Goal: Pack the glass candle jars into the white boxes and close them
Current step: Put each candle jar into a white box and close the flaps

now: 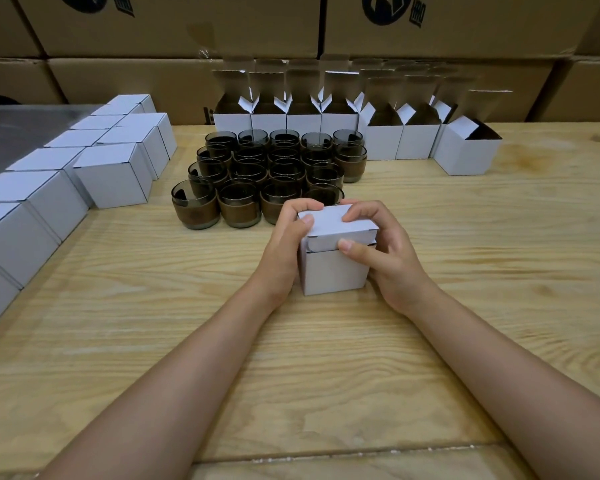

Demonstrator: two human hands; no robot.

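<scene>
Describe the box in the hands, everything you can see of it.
The box is a small white cardboard cube, upright on the wooden table in front of the jars. Its lid is folded down, but the front flap is not yet tucked in. The left hand grips its left side, thumb on the lid; the right hand pinches lid and flap. Contents hidden.

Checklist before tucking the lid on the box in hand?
1. Small white cardboard box upright on pale wooden table: ok.
2. Left hand and right hand both grip it: ok.
3. Tuck flap inside the front wall: not ok, it shows above the wall.
4. Jar inside: cannot tell, lid covers it.
5. Gap to smoked glass candle jars behind: cannot tell, fingers hide it.
6. Open white boxes waiting at the back: ok.
</scene>
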